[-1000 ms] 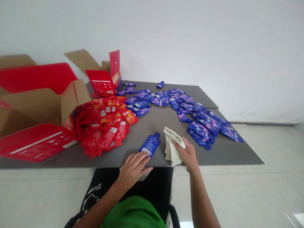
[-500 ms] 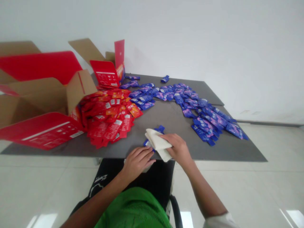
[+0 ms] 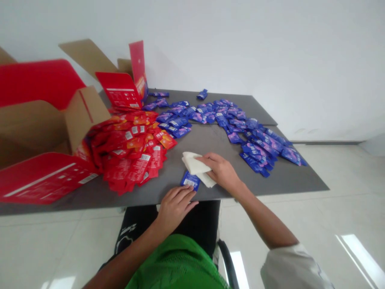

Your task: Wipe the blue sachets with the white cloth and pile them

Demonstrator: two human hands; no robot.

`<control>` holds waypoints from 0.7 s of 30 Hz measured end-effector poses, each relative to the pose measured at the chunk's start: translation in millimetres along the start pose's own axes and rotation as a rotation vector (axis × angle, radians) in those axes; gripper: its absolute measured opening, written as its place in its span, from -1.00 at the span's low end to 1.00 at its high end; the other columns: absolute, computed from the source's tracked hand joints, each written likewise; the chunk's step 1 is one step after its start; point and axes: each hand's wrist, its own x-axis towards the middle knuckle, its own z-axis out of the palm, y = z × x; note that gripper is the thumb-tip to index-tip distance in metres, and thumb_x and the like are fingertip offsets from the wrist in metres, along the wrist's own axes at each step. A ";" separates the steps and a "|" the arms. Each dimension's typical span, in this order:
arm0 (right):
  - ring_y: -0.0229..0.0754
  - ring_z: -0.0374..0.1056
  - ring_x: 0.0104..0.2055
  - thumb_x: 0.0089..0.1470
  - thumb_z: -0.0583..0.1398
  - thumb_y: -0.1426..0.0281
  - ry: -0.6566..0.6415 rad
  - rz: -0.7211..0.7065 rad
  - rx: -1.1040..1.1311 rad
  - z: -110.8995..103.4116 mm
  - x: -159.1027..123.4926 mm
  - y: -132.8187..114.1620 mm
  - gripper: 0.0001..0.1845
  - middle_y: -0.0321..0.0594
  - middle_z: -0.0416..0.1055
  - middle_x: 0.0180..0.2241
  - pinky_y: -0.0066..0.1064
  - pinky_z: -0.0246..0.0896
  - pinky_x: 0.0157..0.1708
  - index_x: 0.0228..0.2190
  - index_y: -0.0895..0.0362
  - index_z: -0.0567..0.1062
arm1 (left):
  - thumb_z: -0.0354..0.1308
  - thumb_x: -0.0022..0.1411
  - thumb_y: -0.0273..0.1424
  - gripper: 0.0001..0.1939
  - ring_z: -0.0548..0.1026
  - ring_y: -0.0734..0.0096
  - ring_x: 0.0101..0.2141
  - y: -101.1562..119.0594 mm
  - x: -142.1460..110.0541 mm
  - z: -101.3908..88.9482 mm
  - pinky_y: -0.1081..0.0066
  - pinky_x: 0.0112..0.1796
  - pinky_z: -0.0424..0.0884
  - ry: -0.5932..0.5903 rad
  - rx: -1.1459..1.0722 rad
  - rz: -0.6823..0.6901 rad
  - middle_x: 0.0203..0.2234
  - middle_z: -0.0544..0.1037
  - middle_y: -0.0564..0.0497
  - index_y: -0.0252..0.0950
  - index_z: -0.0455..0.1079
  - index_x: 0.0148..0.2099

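1. Pale, plain wall [image 3: 270, 52] behind, light glossy floor [image 3: 349, 176] below, and a dark grey table [image 3: 207, 146] before me.
2. My left hand [image 3: 176, 206] lies at the table's near edge, fingers close together over the near end of a blue sachet [image 3: 190, 180]; I cannot tell whether the thumb pinches it from beneath.
3. That sachet lies on the table between my two hands, barcode showing, its far part hidden by the cloth.
4. My right hand [image 3: 222, 172] is closed around a folded cream cloth [image 3: 194, 164], thumb and fingers gripping its right side.
5. Left of my hands spreads a heap of red sachets [image 3: 132, 152], against a large open red carton [image 3: 45, 182].
6. Behind the heap stands a smaller open carton [image 3: 118, 92], flaps raised.
7. Many more blue sachets [image 3: 258, 146] curve across the table from that carton to the right side, overlapping one another.
8. One lone blue sachet [image 3: 202, 94] lies apart near the table's far edge.
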 end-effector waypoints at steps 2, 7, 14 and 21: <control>-0.07 0.47 0.05 0.27 0.23 0.50 -0.092 -0.096 0.034 8.1 -8.1 -13.9 -0.52 -0.10 0.51 0.06 -0.34 0.41 0.00 0.19 0.02 0.49 | 0.27 0.38 -0.25 -0.75 0.61 0.16 -0.12 0.3 -1.7 1.0 0.17 -0.05 0.53 0.015 0.041 -0.011 -0.13 0.68 -0.08 -0.24 0.57 0.02; -0.16 0.49 -0.01 0.26 0.23 0.52 -0.175 -0.061 0.052 22.0 11.3 3.3 -0.54 -0.16 0.52 0.04 -0.46 0.39 -0.06 0.16 0.02 0.51 | 0.24 0.41 -0.25 -0.74 0.60 0.17 -0.09 -0.7 -0.1 0.2 0.17 -0.05 0.49 0.000 -0.003 -0.031 -0.11 0.68 -0.07 -0.25 0.56 0.04; -0.07 0.48 0.03 0.26 0.19 0.55 -0.037 0.001 0.001 5.3 11.5 3.3 -0.47 -0.08 0.50 0.08 -0.35 0.41 -0.03 0.22 0.02 0.45 | 0.24 0.41 -0.26 -0.75 0.60 0.19 -0.05 -1.9 0.4 0.3 0.19 -0.01 0.46 0.021 -0.051 -0.040 -0.08 0.68 -0.05 -0.24 0.56 0.04; -0.13 0.50 -0.01 0.25 0.21 0.54 -0.159 -0.042 0.069 22.1 10.0 3.8 -0.51 -0.14 0.52 0.04 -0.42 0.41 -0.07 0.17 0.03 0.49 | 0.29 0.37 -0.26 -0.77 0.60 0.17 -0.10 -1.5 3.3 -2.9 0.18 -0.04 0.47 0.016 -0.033 -0.047 -0.14 0.69 -0.05 -0.23 0.59 0.01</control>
